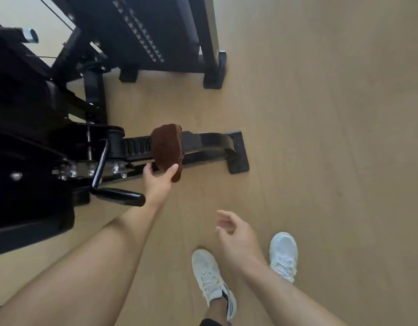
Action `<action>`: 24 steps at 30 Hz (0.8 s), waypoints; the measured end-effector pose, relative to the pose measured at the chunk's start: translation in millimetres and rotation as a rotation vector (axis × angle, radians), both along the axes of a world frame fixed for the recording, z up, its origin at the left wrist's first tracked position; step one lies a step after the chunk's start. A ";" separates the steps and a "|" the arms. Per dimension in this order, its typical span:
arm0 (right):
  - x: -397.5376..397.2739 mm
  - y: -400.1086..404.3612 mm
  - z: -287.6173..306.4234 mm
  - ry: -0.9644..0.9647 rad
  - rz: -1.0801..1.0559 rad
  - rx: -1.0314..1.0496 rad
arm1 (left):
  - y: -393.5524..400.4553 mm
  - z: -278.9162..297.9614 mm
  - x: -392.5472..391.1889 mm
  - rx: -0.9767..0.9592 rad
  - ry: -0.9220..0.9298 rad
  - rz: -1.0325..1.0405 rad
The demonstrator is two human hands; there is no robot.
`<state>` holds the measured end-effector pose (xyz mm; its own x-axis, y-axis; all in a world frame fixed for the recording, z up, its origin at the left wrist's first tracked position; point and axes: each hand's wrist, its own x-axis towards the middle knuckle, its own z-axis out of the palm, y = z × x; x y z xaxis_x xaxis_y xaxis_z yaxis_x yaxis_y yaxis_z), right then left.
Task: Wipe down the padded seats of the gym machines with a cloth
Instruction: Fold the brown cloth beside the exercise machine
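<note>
My left hand grips the lower end of a folded brown cloth, which hangs over the black base rail of a gym machine. Thumb and fingers pinch the cloth's bottom edge. My right hand hovers lower, over the bare floor, fingers loosely spread and holding nothing. The machine's black padded seat fills the left side, dark and hard to make out in detail. A black handle sticks out just left of my left wrist.
A black weight stack frame stands at the top, its feet on the tan floor. The rail ends in a flat foot plate. My two white sneakers stand at the bottom. Open floor lies to the right.
</note>
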<state>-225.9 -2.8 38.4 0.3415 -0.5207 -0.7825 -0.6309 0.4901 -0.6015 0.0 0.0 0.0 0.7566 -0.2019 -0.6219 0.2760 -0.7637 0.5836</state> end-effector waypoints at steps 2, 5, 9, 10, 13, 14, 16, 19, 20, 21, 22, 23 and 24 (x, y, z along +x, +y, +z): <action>-15.7 21.5 -12.8 0.054 -0.002 0.062 | -0.7 -12.6 12.4 0.058 -0.058 -0.070; -45.3 53.5 -13.6 0.112 0.018 0.181 | 8.6 -19.7 6.7 0.046 -0.029 -0.115; -57.8 47.4 9.6 0.134 -0.017 0.221 | 12.6 -1.3 -25.1 -0.003 0.023 -0.011; -60.5 41.4 14.9 0.125 0.001 0.213 | 7.1 5.5 -23.1 -0.020 0.069 0.071; -63.2 15.8 30.5 0.073 0.037 0.168 | -16.8 16.4 -6.0 -0.083 0.289 0.207; -65.0 7.7 28.6 0.060 0.031 0.145 | -24.6 8.8 1.8 -0.101 0.330 0.227; -65.3 -7.5 20.5 0.056 0.013 0.116 | -39.3 0.0 5.2 -0.090 0.290 0.251; -66.8 -16.3 0.0 0.072 -0.070 0.097 | -42.4 -3.8 -10.7 0.022 0.068 0.147; -68.1 -14.3 -5.6 0.073 -0.103 0.111 | -37.7 -3.2 -17.9 0.041 0.035 0.103; -67.7 -10.3 -5.9 0.075 -0.125 0.138 | -31.0 2.4 -25.8 0.035 0.055 0.061; -67.4 -5.8 -3.5 0.067 -0.153 0.161 | -23.8 9.1 -34.0 -0.012 0.130 0.053; -66.4 -2.8 3.3 0.054 -0.185 0.180 | -15.8 17.5 -44.2 -0.066 0.236 0.063; -65.6 -0.9 11.4 0.037 -0.221 0.194 | -6.3 28.4 -56.5 -0.118 0.337 0.078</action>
<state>-291.5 -3.7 49.8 0.2058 -0.4186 -0.8846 -0.5159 0.7217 -0.4615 -56.5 -6.3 28.4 0.5287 -0.2370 -0.8150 0.5224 -0.6660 0.5325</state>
